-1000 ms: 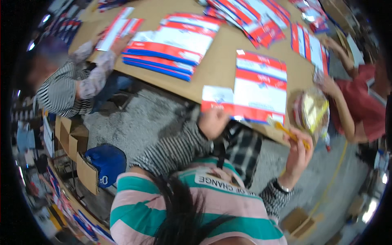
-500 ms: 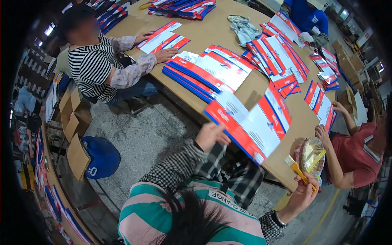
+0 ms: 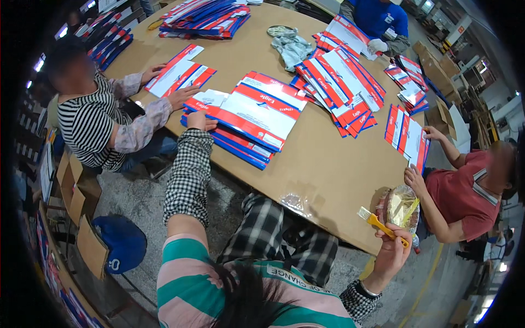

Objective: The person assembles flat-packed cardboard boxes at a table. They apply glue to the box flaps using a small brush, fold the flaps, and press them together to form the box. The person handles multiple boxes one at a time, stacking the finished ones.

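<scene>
My left hand point(image 3: 196, 120) reaches far forward in a checked sleeve and rests on the left end of a stack of flat red, white and blue cartons point(image 3: 257, 115) on the round wooden table point(image 3: 322, 164). My right hand point(image 3: 395, 246) is raised near the table's near edge and grips a small brush with a yellow handle point(image 3: 380, 221), bristles pointing left. Beside the brush, a clear bag with yellowish contents point(image 3: 402, 206) sits at the table edge.
A person in a striped top point(image 3: 93, 123) sits at left, hands on cartons point(image 3: 178, 71). A person in red point(image 3: 465, 191) sits at right, another in blue point(image 3: 377, 19) at the far side. More carton piles point(image 3: 339, 82) and a grey cloth point(image 3: 292, 46) lie on the table. A blue cap point(image 3: 120, 243) and cardboard boxes are on the floor at left.
My left hand has gone from the near table edge out to the carton stack. My right hand keeps the brush raised at right. The view has shifted to show more of the table.
</scene>
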Available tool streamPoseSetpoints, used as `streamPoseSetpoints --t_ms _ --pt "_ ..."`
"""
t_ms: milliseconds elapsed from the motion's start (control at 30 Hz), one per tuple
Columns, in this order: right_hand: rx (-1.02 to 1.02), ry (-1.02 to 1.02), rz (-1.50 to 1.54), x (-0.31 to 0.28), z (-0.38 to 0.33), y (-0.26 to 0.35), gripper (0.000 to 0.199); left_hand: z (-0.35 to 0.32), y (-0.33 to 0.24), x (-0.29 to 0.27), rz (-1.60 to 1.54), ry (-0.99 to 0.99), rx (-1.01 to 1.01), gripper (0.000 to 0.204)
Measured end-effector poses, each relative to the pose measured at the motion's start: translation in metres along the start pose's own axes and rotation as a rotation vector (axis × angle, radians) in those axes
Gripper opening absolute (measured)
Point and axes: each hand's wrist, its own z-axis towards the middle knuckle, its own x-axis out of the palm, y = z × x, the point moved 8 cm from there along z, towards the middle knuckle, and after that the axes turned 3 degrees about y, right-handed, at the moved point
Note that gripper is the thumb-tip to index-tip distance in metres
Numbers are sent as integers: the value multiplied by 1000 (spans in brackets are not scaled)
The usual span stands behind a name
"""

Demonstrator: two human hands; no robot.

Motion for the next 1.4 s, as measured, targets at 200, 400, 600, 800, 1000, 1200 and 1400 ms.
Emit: streamPoseSetpoints --t_ms 200,400,600,800,1000,1200,1400 --pt "54 12 11 7 19 -22 17 14 -13 -13 173 -50 -3 38" --pt "81 32 41 14 30 -36 17 7 -12 6 74 -116 -52 34" --pt "96 19 69 2 33 -52 17 31 -19 -3 118 -201 -62 28" --pt "122 8 90 -3 38 -58 17 -13 -93 45 1034 -362 695 20" --pt "216 66 153 8 46 -86 17 14 -71 207 593 217 358 29" --pt "306 83 231 13 44 -120 16 49 -4 359 17 448 -30 32" --pt "397 40 223 2 53 -146 17 36 -24 393 559 13 168 39"
